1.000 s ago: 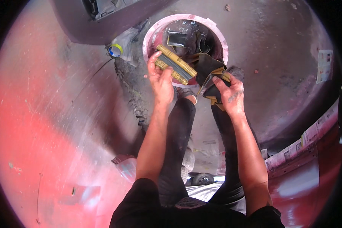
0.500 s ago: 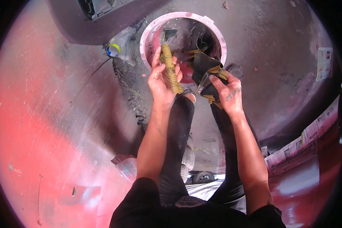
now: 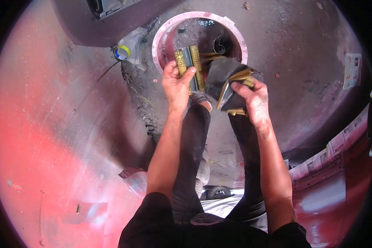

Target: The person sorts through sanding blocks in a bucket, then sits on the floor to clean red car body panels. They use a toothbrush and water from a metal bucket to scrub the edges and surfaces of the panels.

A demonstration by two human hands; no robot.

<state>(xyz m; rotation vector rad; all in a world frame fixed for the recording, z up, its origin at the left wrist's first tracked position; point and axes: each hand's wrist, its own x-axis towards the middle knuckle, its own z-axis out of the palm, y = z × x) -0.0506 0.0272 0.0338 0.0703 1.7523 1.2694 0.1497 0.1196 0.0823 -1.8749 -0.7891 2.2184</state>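
Note:
My left hand (image 3: 176,90) is closed on a piece of sandpaper (image 3: 197,66). Both of its long edges curl inward, showing a yellow-brown backing with a grey strip between, and my thumb presses on that strip. My right hand (image 3: 255,101) grips several dark sandpaper sheets (image 3: 224,75) with curled yellow-brown edges, slightly blurred. Both hands are over the near side of a bucket (image 3: 241,46) with a pink-stained rim. Inside it are dark water and more curled sandpaper (image 3: 213,55), partly hidden behind the sheets.
To the left curves a large red and grey sanded panel (image 3: 49,136). A dark grey plastic part (image 3: 78,29) reaches in at top left, near a yellow-and-blue tape roll (image 3: 122,52). Newspaper (image 3: 352,71) lies at right, and a paper-edged red panel (image 3: 324,198) stands at lower right.
The sandpaper in my left hand has turned and opened from a single roll to show its grey middle. The sheets in my right hand have shifted and spread slightly.

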